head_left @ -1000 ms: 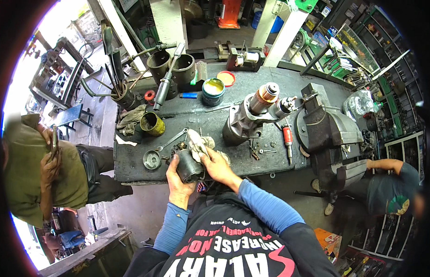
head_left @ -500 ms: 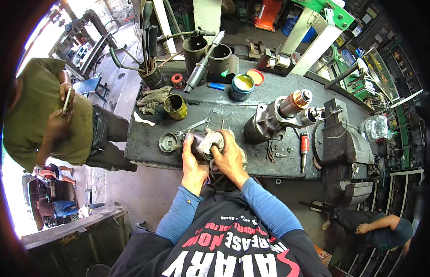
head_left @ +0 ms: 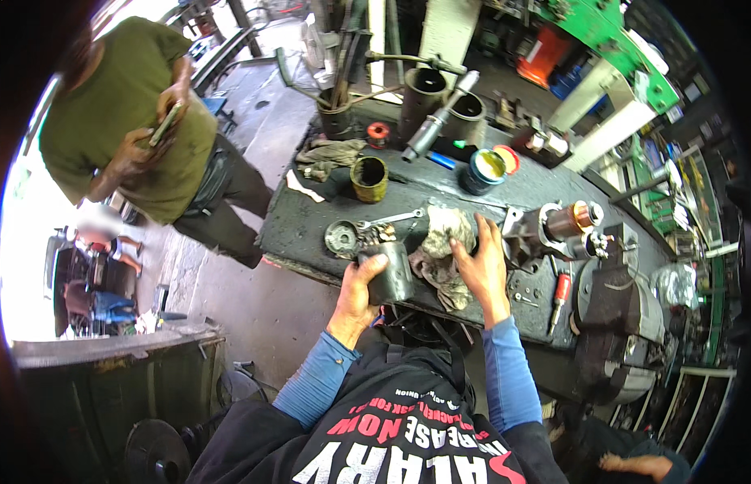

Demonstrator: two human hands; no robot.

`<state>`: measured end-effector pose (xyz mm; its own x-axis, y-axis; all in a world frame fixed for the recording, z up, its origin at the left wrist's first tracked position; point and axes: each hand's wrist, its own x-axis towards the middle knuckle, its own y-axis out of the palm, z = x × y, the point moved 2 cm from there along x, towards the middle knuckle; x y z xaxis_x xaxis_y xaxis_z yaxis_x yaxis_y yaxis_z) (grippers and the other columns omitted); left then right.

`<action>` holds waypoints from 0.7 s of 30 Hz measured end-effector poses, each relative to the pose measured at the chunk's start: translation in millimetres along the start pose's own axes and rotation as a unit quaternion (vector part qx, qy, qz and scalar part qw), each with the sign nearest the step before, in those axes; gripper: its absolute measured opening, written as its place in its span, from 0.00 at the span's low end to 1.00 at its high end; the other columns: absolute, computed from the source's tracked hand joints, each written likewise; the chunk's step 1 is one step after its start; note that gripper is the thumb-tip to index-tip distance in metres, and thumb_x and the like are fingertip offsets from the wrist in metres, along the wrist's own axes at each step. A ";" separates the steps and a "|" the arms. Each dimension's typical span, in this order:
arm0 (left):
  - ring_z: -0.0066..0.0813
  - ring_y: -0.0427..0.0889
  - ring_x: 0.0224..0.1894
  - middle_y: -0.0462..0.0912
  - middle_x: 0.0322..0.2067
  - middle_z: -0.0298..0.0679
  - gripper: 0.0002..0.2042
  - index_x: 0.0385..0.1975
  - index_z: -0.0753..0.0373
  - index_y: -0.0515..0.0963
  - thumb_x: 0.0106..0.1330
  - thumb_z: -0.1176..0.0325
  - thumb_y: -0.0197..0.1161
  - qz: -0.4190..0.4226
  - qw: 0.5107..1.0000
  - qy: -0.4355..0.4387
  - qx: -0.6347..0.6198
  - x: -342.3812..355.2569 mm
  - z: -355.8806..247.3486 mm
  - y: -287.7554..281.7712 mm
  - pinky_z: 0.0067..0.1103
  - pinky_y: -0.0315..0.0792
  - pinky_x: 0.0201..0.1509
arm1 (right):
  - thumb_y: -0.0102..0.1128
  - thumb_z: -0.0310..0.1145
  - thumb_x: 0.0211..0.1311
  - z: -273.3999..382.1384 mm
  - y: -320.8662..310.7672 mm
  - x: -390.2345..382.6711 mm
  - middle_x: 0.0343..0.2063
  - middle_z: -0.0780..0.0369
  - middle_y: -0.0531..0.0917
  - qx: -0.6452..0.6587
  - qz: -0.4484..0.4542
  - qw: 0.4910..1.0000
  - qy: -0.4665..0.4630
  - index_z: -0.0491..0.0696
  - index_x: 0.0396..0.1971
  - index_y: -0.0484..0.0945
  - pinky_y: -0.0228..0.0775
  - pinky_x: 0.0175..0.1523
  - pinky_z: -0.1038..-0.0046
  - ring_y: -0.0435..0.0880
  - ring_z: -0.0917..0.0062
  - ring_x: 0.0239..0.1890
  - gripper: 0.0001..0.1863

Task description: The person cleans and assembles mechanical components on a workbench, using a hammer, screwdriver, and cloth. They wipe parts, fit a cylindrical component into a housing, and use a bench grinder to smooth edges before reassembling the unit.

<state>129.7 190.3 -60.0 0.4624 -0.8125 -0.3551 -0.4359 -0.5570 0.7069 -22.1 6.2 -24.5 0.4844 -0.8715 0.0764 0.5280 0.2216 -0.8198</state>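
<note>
My left hand (head_left: 357, 297) grips a dark metal cylinder (head_left: 396, 273), holding it upright at the table's near edge. Small brass and metal parts (head_left: 379, 231) show at its top. A round metal cap (head_left: 341, 238) and a wrench (head_left: 398, 217) lie just behind. My right hand (head_left: 486, 270), to the right of the cylinder, has its fingers closed on a crumpled whitish rag (head_left: 445, 226), with more cloth (head_left: 440, 282) beneath. Right of that stand a cast motor housing (head_left: 525, 232) and a copper-topped armature (head_left: 567, 219). A red-handled screwdriver (head_left: 561, 294) lies beyond small loose hardware.
A person (head_left: 129, 121) in olive stands at the left holding an object. The black workbench (head_left: 303, 234) carries cans (head_left: 367, 179), an open paint-like tub (head_left: 480, 173), tubes and tools. A large vise (head_left: 621, 306) is at the right. Another person's arm (head_left: 638, 466) shows lower right.
My hands have parted: the rag came away from the cylinder to the right, and the cylinder is now upright in my left hand. The view has swung, moving the bench rightward in frame.
</note>
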 end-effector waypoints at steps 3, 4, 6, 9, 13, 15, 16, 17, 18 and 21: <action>0.29 0.87 0.46 0.86 0.47 0.39 0.28 0.63 0.66 0.77 0.61 0.69 0.71 0.037 0.998 0.027 0.042 -27.0 -13.8 -3.9 0.29 0.85 0.52 | 0.71 0.39 0.65 14.5 0.0 -27.3 0.65 0.47 0.78 0.117 0.048 0.988 -0.093 0.43 0.65 0.77 0.68 0.72 0.57 0.76 0.52 0.68 0.31; 0.32 0.88 0.48 0.86 0.50 0.42 0.30 0.65 0.67 0.75 0.60 0.68 0.71 0.054 0.996 0.017 0.063 -35.6 -18.2 -6.6 0.31 0.84 0.55 | 0.73 0.35 0.63 18.1 1.8 -38.8 0.59 0.50 0.83 0.169 0.091 0.979 -0.074 0.42 0.61 0.80 0.72 0.69 0.61 0.82 0.56 0.62 0.27; 0.40 0.88 0.55 0.85 0.58 0.47 0.36 0.69 0.69 0.71 0.55 0.71 0.69 0.071 0.995 -0.028 0.065 -56.8 -22.1 -15.0 0.34 0.82 0.63 | 0.73 0.31 0.65 24.3 3.9 -59.5 0.58 0.57 0.84 0.324 0.204 0.923 -0.032 0.42 0.64 0.79 0.76 0.61 0.70 0.84 0.71 0.55 0.27; 0.45 0.86 0.58 0.85 0.58 0.52 0.41 0.70 0.73 0.69 0.49 0.76 0.67 0.069 0.996 -0.029 0.049 -99.2 -19.0 -32.6 0.35 0.76 0.70 | 0.73 0.30 0.67 32.3 0.6 -85.8 0.62 0.57 0.80 0.479 0.333 0.812 0.018 0.42 0.72 0.70 0.76 0.60 0.70 0.83 0.74 0.56 0.36; 0.46 0.82 0.64 0.84 0.60 0.51 0.41 0.71 0.73 0.69 0.49 0.78 0.69 0.032 0.992 -0.118 0.013 -146.3 -9.1 -63.7 0.37 0.65 0.78 | 0.81 0.34 0.59 49.9 -5.8 -107.0 0.65 0.55 0.76 0.514 0.457 0.726 -0.009 0.42 0.77 0.62 0.76 0.61 0.68 0.79 0.73 0.58 0.49; 0.45 0.80 0.66 0.84 0.61 0.50 0.41 0.71 0.72 0.70 0.50 0.77 0.70 0.095 0.991 -0.087 -0.044 -161.3 -8.0 -71.6 0.36 0.65 0.79 | 0.85 0.39 0.56 64.9 -7.8 -115.1 0.67 0.53 0.74 0.528 0.489 0.691 -0.065 0.41 0.78 0.60 0.77 0.60 0.67 0.79 0.71 0.59 0.55; 0.44 0.80 0.67 0.83 0.62 0.50 0.40 0.71 0.71 0.70 0.51 0.77 0.70 0.121 0.988 -0.071 -0.061 -165.4 -11.0 -75.6 0.36 0.65 0.79 | 0.86 0.42 0.53 74.0 -7.1 -118.4 0.68 0.53 0.73 0.533 0.497 0.679 -0.088 0.41 0.79 0.57 0.77 0.60 0.66 0.78 0.70 0.60 0.59; 0.36 0.87 0.54 0.86 0.58 0.46 0.42 0.72 0.69 0.70 0.51 0.74 0.73 0.112 0.988 -0.096 -0.035 -163.4 -11.7 -77.9 0.31 0.79 0.63 | 0.86 0.43 0.52 83.6 -6.2 -121.3 0.68 0.53 0.74 0.536 0.493 0.677 -0.105 0.41 0.78 0.59 0.76 0.61 0.66 0.78 0.69 0.61 0.58; 0.38 0.86 0.57 0.85 0.60 0.46 0.41 0.72 0.68 0.69 0.53 0.74 0.72 0.096 0.992 -0.082 -0.023 -171.5 -16.8 -82.1 0.32 0.77 0.66 | 0.86 0.42 0.53 92.8 -4.4 -121.8 0.67 0.53 0.75 0.513 0.490 0.695 -0.118 0.41 0.77 0.61 0.76 0.62 0.67 0.78 0.69 0.62 0.56; 0.35 0.86 0.54 0.86 0.57 0.44 0.39 0.72 0.67 0.69 0.56 0.70 0.72 0.058 0.996 -0.060 0.002 -183.4 -37.6 -93.9 0.30 0.79 0.61 | 0.84 0.37 0.56 122.8 12.5 -121.8 0.63 0.55 0.79 0.449 0.464 0.751 -0.135 0.41 0.73 0.69 0.74 0.62 0.68 0.79 0.71 0.61 0.46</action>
<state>114.9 398.0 -38.4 0.3121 -0.8863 -0.3421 -0.4847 -0.4582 0.7450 11.2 168.8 25.7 0.9947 -0.0653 -0.0798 0.0741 0.9908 0.1136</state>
